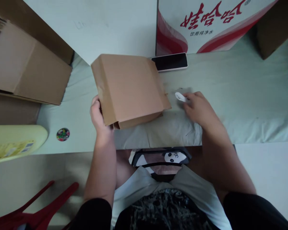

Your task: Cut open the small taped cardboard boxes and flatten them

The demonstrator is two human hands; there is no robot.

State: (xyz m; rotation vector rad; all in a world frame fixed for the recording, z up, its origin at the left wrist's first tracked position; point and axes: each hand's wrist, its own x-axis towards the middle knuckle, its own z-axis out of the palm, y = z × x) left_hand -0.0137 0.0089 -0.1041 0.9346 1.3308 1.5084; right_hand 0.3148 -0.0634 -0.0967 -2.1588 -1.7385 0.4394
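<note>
My left hand [97, 115] grips the left side of a brown cardboard box [134, 88], its fingers partly hidden behind the box. The box is tilted, and its flaps on the right and near edges stand slightly apart. To the right of it, my right hand [199, 107] is closed in a pinch on a small white looped thing [180, 96], whose kind I cannot make out. Behind the box's far right corner a dark-screened phone [171, 62] lies flat, partly covered by the box.
Brown cartons [42, 68] stand on the left, near a pale yellow bottle [16, 142] and a round colourful sticker [62, 134]. A white-and-red carton [206, 38] stands at the back on the pale green cloth [252, 105]. A red stool or chair part [45, 210] is lower left.
</note>
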